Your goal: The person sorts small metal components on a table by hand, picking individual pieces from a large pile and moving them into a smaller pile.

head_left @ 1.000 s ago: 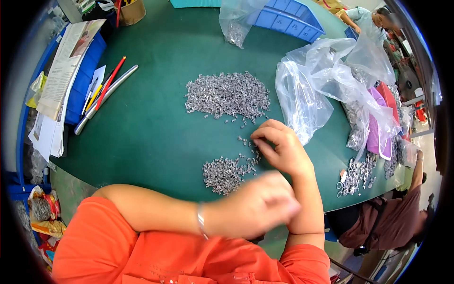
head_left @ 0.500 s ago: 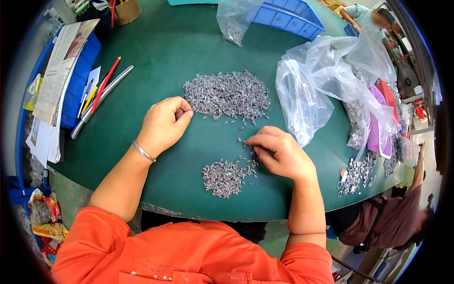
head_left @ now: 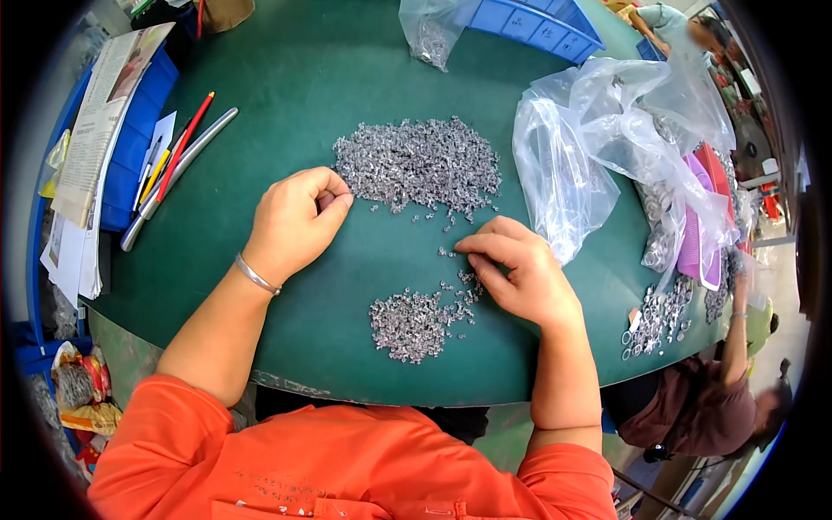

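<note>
A wide pile of small grey, clear-looking parts (head_left: 416,165) lies on the green table (head_left: 286,95). Against its left edge rests my left hand (head_left: 302,212), thumb and forefinger curled together; whatever is between the tips is too small to see. My right hand (head_left: 524,273) is lower and to the right, thumb and fingers drawn close beside a few loose parts (head_left: 445,251). I cannot make out what its fingertips hold. Nearer to me sits a smaller pile of the same parts (head_left: 407,325), with a thin trail running toward my right hand.
Clear plastic bags (head_left: 559,173) lie at the right, by a purple basket (head_left: 695,217) and scattered rings (head_left: 650,325). A blue bin (head_left: 542,30) stands at the back. Pens (head_left: 186,143) and a newspaper (head_left: 108,121) are at the left. A person (head_left: 693,403) is at the right.
My right hand has shifted slightly, its fingers still beside the loose parts. The left hand stays at the large pile's edge. The whole view has moved a little; the person at right has lowered an arm.
</note>
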Available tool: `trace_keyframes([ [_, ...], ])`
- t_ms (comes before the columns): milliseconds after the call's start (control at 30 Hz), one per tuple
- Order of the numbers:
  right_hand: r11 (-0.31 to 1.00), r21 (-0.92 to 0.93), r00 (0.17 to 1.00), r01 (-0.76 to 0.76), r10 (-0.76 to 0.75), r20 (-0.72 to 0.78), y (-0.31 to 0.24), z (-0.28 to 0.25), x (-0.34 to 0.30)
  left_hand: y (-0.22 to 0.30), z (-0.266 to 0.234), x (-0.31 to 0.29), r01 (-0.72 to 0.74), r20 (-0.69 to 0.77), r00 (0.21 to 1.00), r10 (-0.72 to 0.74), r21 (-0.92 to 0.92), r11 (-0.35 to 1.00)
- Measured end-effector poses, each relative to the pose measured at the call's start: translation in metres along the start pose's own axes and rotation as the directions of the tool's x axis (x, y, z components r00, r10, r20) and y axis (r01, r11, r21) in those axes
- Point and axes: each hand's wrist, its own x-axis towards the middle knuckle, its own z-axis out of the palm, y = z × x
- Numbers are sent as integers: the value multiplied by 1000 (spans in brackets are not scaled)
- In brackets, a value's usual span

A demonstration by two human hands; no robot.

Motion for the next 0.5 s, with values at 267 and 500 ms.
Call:
trace_keyframes([
  [267, 997, -15, 996, 72, -72, -47, 3, 12, 3, 2, -1, 1, 52, -17, 998, -54, -78, 996],
  [500, 989, -67, 977, 135, -144, -160, 7, 24, 8, -1, 0, 1, 33, -40, 999, -37, -101, 994],
])
